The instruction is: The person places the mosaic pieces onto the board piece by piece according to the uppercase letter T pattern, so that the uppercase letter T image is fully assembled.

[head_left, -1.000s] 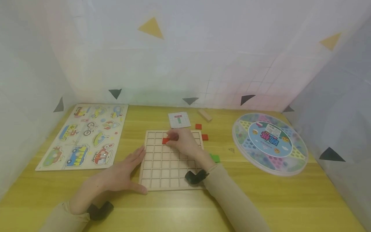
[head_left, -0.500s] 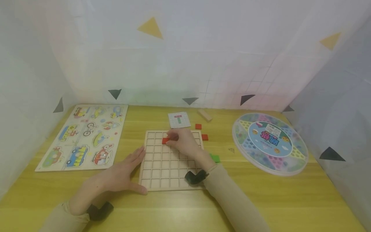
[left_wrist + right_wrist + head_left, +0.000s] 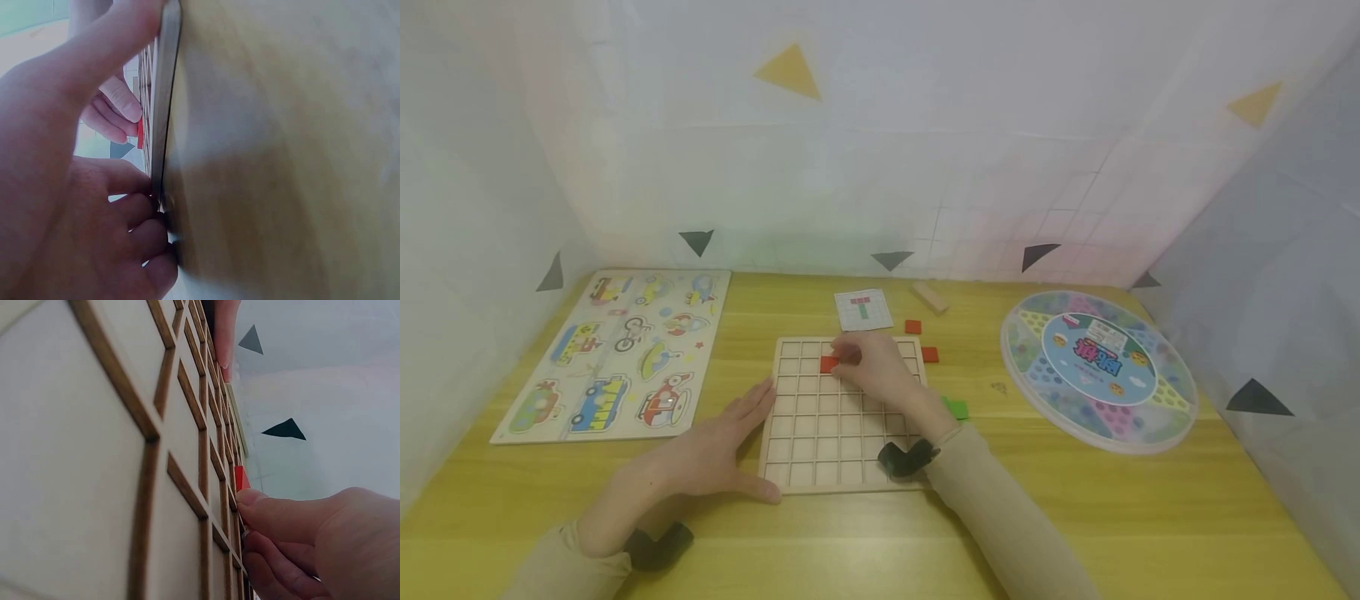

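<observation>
A square wooden grid board (image 3: 805,451) lies on the table in the head view. My right hand (image 3: 880,365) is over its upper part, thumb and fingertips pinching a red square tile (image 3: 827,364) at a cell of the second row from the far edge. In the right wrist view the thumb tip meets this red tile (image 3: 241,477), which stands a little proud of the grid. My left hand (image 3: 711,454) rests against the board's left side, fingers along that edge and thumb at the near left corner. The left wrist view shows the fingertips beside the board's edge (image 3: 164,94).
Beyond the board lie a patterned paper card (image 3: 842,319), a wooden block (image 3: 930,297) and a loose red tile (image 3: 913,327). Another red tile (image 3: 931,355) and green tiles (image 3: 957,408) sit at its right. A vehicle puzzle (image 3: 628,367) lies left, a round game box (image 3: 1101,367) right.
</observation>
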Available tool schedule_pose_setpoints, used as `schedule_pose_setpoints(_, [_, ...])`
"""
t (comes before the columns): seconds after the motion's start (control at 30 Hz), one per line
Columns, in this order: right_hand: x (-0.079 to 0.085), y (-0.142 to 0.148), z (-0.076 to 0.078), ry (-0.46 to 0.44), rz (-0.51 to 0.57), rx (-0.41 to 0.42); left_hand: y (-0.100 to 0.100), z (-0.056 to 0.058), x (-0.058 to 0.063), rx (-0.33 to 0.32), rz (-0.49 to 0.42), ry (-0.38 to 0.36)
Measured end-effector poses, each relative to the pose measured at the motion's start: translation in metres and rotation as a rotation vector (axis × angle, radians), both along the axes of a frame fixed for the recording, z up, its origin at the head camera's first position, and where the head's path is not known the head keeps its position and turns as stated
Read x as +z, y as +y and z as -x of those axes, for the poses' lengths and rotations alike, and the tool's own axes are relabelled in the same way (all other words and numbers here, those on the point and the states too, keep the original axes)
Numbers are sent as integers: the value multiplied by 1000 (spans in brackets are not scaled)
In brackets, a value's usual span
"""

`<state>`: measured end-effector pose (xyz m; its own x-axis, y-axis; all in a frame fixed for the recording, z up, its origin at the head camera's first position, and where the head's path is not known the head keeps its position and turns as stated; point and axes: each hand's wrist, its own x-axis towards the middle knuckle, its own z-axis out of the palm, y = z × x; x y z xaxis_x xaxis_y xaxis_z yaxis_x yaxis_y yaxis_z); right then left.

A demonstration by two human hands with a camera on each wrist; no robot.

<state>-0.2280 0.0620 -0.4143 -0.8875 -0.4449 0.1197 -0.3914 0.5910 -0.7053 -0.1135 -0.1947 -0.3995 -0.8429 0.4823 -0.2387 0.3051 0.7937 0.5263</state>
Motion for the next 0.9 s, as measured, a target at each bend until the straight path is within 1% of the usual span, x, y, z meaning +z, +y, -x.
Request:
schedule_pose_setpoints(0.23, [-1,0,0,13,5,-1,0,0,1,6,-6,-7])
schedule_pose_setpoints(0.4, [-1,0,0,42,-12,2,0,1,1,8,-1,-13])
schedule_pose_setpoints(0.53, [0,0,0,45,-23,-2,1,2,1,9,2,-11])
schedule_pose_setpoints(0.73, [0,0,-1,25,-11,-3,0,2,0,8,5,-10])
schedule_pose_setpoints(0.9, [3,4,-1,-28,33,-6,2,1,1,5,-3,-9])
